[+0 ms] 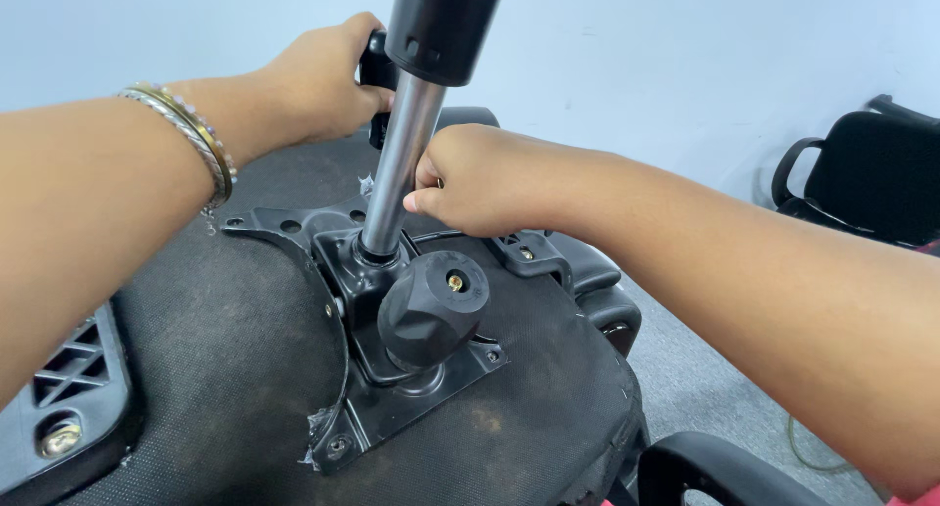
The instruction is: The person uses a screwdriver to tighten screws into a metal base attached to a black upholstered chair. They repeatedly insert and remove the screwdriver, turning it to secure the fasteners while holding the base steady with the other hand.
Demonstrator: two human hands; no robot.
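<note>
An office chair lies upside down, its dusty black seat underside (225,349) facing me. A black metal mechanism plate (392,408) is bolted to it, with a round black tension knob (433,308) in front. A shiny gas-lift cylinder (399,163) rises from the plate into a black sleeve (441,22). My left hand (318,80), with bangles on the wrist, grips a black lever handle (372,70) behind the cylinder. My right hand (485,178) is closed in a fist right beside the cylinder; what it pinches is hidden.
A black armrest (602,300) sticks out at the right of the seat, and another curved armrest (715,472) shows at the bottom. A second black chair (871,173) stands at the far right by the pale wall. Grey carpet (705,369) lies below.
</note>
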